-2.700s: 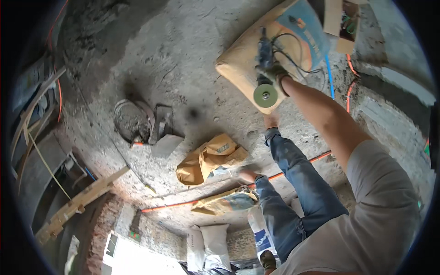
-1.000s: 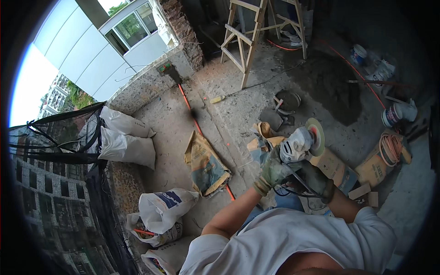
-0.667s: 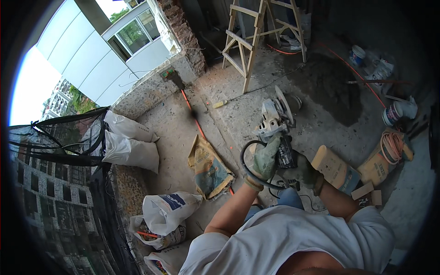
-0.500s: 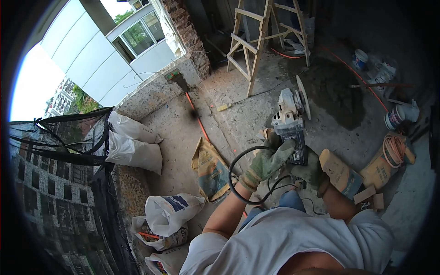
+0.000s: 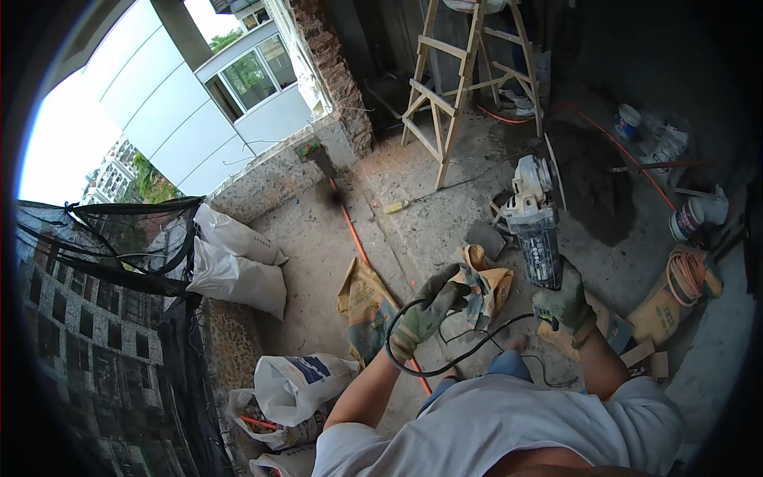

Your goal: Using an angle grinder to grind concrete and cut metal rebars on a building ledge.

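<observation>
My right hand [image 5: 566, 300], in a green-grey work glove, is closed round the rear handle of an angle grinder [image 5: 537, 238]. The grinder points away from me, its thin large disc [image 5: 555, 171] seen nearly edge-on at the right of its head. A black power cable [image 5: 457, 370] leaves the handle and loops left to my left hand [image 5: 433, 308]. That gloved hand is off the grinder, its fingers curled where the cable runs in; the grip itself is partly hidden. Beyond it lies a crumpled brown paper sack [image 5: 494, 288].
A wooden stepladder [image 5: 453, 103] stands ahead, a person's legs and shoes behind it. White sacks [image 5: 238, 278] lean by the low wall at left. Another brown sack [image 5: 367, 306], an orange hose [image 5: 355, 230], a coiled hose [image 5: 685, 270] and buckets [image 5: 685, 219] lie around. Wet dark patch [image 5: 604, 191] at right.
My left hand has come off the grinder and moved left and down, with the cable. The right hand has shifted slightly right, holding the grinder alone. The whole view has shifted slightly.
</observation>
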`<state>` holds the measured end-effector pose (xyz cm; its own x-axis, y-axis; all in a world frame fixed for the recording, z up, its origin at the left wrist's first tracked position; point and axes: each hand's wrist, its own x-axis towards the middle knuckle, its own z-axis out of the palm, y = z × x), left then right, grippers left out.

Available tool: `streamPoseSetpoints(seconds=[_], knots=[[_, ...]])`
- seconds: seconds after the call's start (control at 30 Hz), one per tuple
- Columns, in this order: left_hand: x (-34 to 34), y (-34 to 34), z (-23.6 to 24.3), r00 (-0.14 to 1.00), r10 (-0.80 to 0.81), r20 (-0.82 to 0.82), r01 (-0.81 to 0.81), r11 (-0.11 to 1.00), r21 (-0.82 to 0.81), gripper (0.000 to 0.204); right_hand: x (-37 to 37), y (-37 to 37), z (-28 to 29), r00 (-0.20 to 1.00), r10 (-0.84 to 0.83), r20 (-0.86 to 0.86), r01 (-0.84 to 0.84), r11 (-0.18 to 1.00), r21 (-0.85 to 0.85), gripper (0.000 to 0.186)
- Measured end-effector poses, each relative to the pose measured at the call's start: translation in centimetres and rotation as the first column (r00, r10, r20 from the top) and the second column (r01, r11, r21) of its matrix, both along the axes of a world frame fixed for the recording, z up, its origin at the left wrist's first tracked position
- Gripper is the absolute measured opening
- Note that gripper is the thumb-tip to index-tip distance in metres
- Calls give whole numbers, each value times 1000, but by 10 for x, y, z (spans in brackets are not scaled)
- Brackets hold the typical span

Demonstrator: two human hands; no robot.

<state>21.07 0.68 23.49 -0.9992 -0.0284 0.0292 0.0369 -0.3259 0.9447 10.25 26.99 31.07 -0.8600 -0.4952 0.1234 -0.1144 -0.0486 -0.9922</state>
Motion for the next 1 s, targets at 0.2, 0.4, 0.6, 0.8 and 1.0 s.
streamPoseSetpoints(seconds=[0.2, 0.4, 0.6, 0.8, 1.0], knots=[[-1, 21, 41, 954, -294, -64, 154, 658, -737, 49, 25, -25, -5, 951, 135, 277, -122, 990, -64, 44], [24, -17, 42, 843, -284, 456, 492, 749, -444, 41, 22, -23, -2, 979, 117, 167, -135, 986, 100, 43], [33, -10, 21, 565, -822, 64, 822, 568, 34, 58, 28, -27, 6, 960, 208, 185, -202, 978, -53, 46], [29, -5, 46, 738, -670, 83, 310, 227, -923, 56, 30, -32, 25, 958, 259, 121, -254, 965, -60, 47], [-5, -49, 29, 699, -639, 320, 293, -152, -944, 34, 29, -25, 17, 965, 258, 41, -260, 964, 55, 45]])
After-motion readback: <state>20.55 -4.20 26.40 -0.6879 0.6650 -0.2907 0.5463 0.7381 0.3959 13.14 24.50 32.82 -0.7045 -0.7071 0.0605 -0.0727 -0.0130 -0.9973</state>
